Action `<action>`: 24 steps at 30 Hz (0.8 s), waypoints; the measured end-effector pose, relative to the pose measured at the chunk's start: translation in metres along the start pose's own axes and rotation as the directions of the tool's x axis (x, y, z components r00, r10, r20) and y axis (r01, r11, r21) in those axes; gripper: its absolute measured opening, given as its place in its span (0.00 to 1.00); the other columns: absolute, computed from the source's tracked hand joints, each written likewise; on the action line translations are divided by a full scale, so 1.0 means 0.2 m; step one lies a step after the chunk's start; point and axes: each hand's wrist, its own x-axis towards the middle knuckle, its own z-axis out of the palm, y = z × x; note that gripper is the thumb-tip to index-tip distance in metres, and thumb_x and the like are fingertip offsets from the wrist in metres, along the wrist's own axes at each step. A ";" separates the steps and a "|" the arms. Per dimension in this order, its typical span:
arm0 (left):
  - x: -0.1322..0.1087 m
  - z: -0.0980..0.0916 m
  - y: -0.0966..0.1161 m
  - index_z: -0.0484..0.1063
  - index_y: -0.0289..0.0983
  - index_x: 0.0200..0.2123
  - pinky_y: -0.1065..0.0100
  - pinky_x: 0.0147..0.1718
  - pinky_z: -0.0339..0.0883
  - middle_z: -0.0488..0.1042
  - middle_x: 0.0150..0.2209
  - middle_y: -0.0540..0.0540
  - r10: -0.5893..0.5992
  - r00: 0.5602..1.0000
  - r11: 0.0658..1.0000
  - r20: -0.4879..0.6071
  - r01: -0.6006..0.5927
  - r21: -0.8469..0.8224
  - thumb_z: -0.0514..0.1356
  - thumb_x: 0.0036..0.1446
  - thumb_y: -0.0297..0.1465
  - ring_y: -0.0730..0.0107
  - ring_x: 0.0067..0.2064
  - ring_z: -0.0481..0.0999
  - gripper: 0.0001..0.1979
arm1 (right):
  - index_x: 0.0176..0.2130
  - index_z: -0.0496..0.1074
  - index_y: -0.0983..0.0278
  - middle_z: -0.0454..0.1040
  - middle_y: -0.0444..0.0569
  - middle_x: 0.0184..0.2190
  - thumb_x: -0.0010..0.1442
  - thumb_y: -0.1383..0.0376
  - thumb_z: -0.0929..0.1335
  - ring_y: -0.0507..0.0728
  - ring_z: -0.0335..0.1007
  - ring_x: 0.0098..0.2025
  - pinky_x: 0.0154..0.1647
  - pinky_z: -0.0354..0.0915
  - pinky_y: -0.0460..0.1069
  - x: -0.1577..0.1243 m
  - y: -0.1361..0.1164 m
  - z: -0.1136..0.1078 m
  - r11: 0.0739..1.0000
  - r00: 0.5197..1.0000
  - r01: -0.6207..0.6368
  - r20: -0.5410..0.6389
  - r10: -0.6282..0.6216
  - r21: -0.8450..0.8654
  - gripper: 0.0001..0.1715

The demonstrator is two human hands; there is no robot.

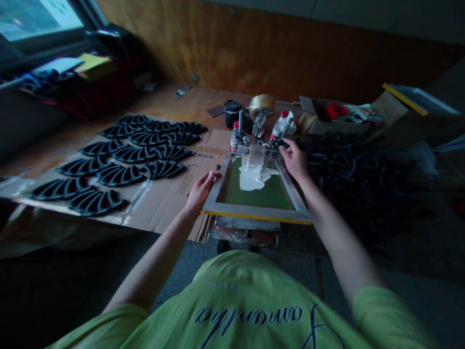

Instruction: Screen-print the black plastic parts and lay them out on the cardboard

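Observation:
A screen printing frame point(256, 214) with a green mesh lies in front of me, tilted toward me, with its far side at a metal hinge clamp point(271, 151). White ink point(252, 180) is spread on the far half of the mesh, beside a pale squeegee-like block point(256, 156). My left hand point(202, 190) is closed on the frame's left edge, thumb side up. At the far right corner, my right hand point(295, 159) has its fingers closed at the clamp; the exact part between them is too blurred to make out. Below the frame's near edge shows a metal plate point(247, 225).
Rows of black ribbed, fan-shaped pieces point(119, 174) lie on cardboard point(160, 203) at left. Behind the frame stand two red-capped bottles point(279, 128), a black tub point(231, 115) and a tape roll point(262, 104). A dark heap point(337, 179) and an open box point(327, 123) are at right.

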 end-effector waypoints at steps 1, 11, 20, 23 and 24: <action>0.03 0.02 0.07 0.76 0.34 0.45 0.74 0.25 0.65 0.77 0.32 0.46 0.066 0.998 0.997 -0.023 -0.067 -0.029 0.59 0.56 0.55 0.72 0.29 0.74 0.30 | 0.58 0.68 0.66 0.78 0.53 0.38 0.72 0.56 0.60 0.55 0.70 0.38 0.43 0.64 0.50 -0.01 0.07 -0.03 0.996 0.996 -0.084 -0.041 0.084 0.004 0.24; 0.21 0.22 0.26 0.67 0.41 0.52 0.71 0.29 0.71 0.79 0.41 0.42 0.176 0.982 0.968 -0.073 -0.186 -0.169 0.51 0.61 0.58 0.68 0.37 0.80 0.30 | 0.41 0.74 0.66 0.76 0.59 0.46 0.68 0.53 0.66 0.62 0.69 0.52 0.52 0.63 0.52 -0.63 -0.02 0.37 0.941 0.871 0.182 0.492 -0.018 -0.287 0.18; -0.19 0.30 -0.37 0.69 0.36 0.41 0.68 0.29 0.70 0.79 0.37 0.41 -0.506 0.825 0.833 0.251 0.543 -0.107 0.57 0.60 0.54 0.64 0.35 0.79 0.25 | 0.44 0.73 0.61 0.77 0.54 0.45 0.70 0.64 0.64 0.60 0.70 0.51 0.53 0.65 0.54 -0.80 -0.30 0.37 0.926 0.832 0.362 0.410 -0.374 0.108 0.08; -0.04 0.04 -0.39 0.66 0.37 0.37 0.74 0.20 0.58 0.74 0.27 0.48 -0.423 0.906 0.904 -0.007 0.423 0.058 0.55 0.62 0.48 0.73 0.22 0.70 0.19 | 0.49 0.74 0.61 0.76 0.56 0.49 0.66 0.69 0.64 0.62 0.68 0.54 0.55 0.65 0.58 -0.79 0.01 0.22 0.960 0.906 0.277 0.322 -0.276 0.044 0.14; 0.01 -0.08 -0.39 0.65 0.37 0.36 0.74 0.19 0.54 0.72 0.24 0.50 -0.349 0.933 0.918 -0.084 0.359 0.170 0.54 0.63 0.47 0.74 0.19 0.66 0.18 | 0.51 0.74 0.62 0.75 0.58 0.49 0.64 0.72 0.63 0.64 0.68 0.53 0.55 0.65 0.60 -0.78 0.17 0.15 0.981 0.949 0.170 0.283 -0.138 -0.094 0.18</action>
